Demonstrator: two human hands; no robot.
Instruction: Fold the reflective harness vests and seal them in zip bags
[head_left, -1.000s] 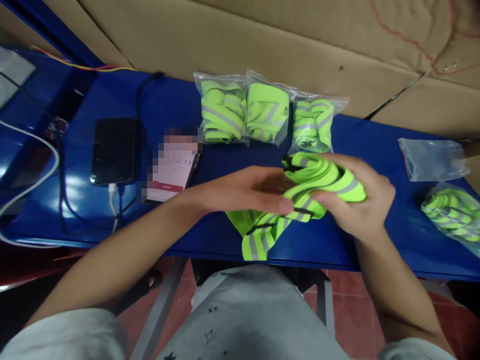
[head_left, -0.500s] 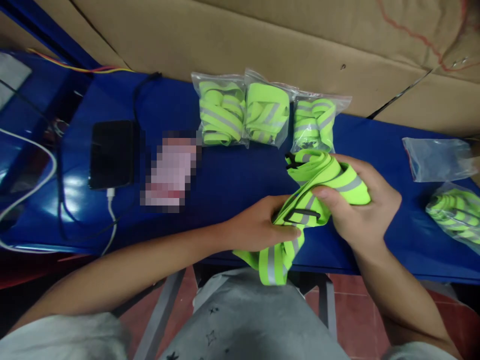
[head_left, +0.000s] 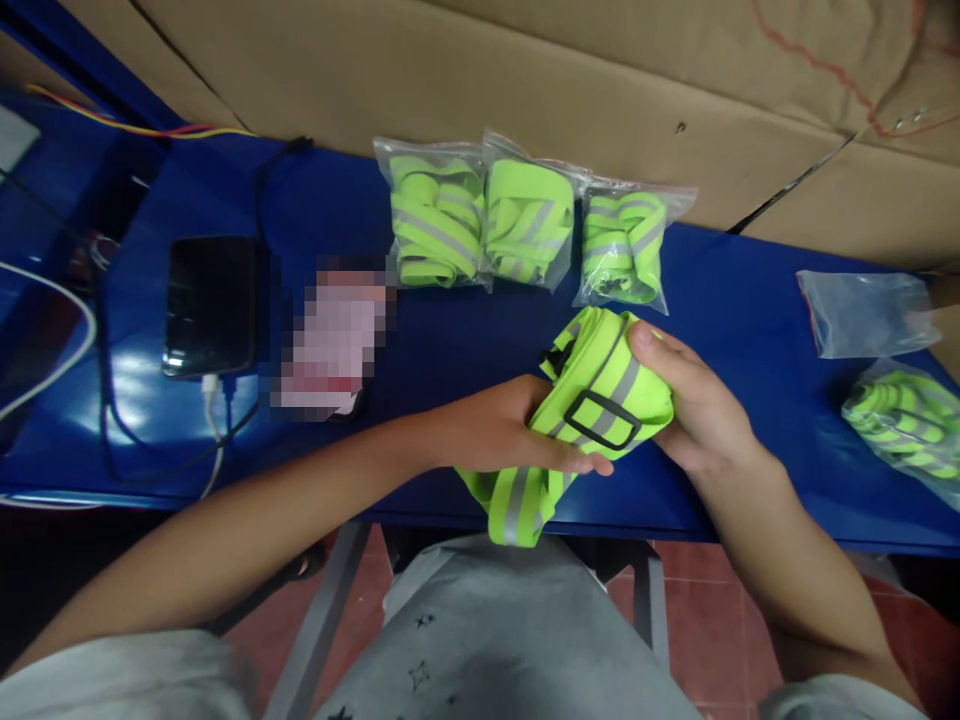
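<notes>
Between my two hands is a folded bundle of neon yellow-green reflective strap (head_left: 592, 375) with a grey stripe and a black rectangular buckle (head_left: 602, 419) on its front face. My left hand (head_left: 510, 430) is closed round the bundle's left end, thumb along the lower edge. My right hand (head_left: 701, 395) grips the right end, its thumb on top and the other fingers partly hidden behind. A loose loop of strap (head_left: 517, 505) hangs below my left hand over the table's front edge.
Three clear bags of folded strap (head_left: 435, 225) line the back of the blue table (head_left: 750, 300). To the right lie a flat clear bag (head_left: 866, 312) and another filled bag (head_left: 904, 420). At left are a black device (head_left: 210, 305) with cables and a blurred-out phone-like object (head_left: 334, 340).
My right hand has folded its part of the strap inward and moved left, making a more compact bundle. The buckle now faces up more fully. The camera view has shifted slightly.
</notes>
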